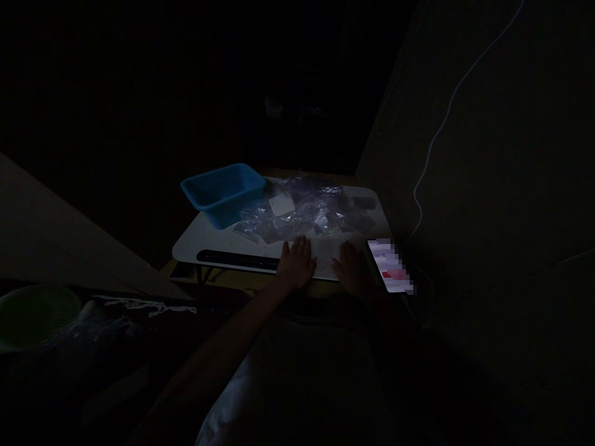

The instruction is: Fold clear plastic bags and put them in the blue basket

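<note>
Both hands rest palm down at the near edge of a small white table (223, 241) in a very dark room. My left hand (297, 263) lies flat with its fingers pointing away from me. To its right, my right hand (349, 267) is also spread, thumb apart, though its fingers are dim. Between the hands lies a thin, clear plastic piece (326, 253), its kind hard to make out. Just beyond them spreads a heap of crumpled clear plastic bags (320, 207). A small white square item (281, 204) sits among the bags.
A blue plastic basin (223, 189) stands at the table's far left. A black slot (237, 257) runs along the near edge. At the right is a lit phone (390, 266). A white cable (449, 108) hangs on the right wall. A green basket (39, 316) is at lower left.
</note>
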A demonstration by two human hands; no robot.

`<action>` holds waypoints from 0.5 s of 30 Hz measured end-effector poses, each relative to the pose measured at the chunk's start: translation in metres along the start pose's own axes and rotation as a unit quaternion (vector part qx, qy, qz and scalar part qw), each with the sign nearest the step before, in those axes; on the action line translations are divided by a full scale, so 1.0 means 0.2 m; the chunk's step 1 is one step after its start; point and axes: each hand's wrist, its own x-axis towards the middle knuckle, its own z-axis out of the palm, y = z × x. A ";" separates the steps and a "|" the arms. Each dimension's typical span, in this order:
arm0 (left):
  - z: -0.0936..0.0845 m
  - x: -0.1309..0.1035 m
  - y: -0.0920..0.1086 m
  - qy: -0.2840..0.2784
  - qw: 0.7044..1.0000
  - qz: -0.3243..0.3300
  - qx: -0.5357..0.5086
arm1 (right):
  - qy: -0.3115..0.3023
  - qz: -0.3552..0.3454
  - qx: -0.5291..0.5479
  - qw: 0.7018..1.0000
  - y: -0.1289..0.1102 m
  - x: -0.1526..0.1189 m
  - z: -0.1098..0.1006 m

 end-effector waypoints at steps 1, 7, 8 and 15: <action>0.00 0.00 0.00 0.000 1.000 -0.001 0.000 | 0.001 0.015 -0.003 1.000 -0.01 0.00 -0.01; 0.00 0.00 0.00 0.004 1.000 0.001 -0.001 | -0.015 0.052 0.027 0.998 -0.09 0.07 -0.12; 0.00 0.00 0.00 0.005 1.000 0.002 0.000 | -0.017 0.027 0.042 0.999 -0.11 0.08 -0.13; -0.02 0.00 0.00 -0.011 1.000 0.002 0.005 | -0.047 -0.068 0.056 0.995 -0.15 0.06 -0.06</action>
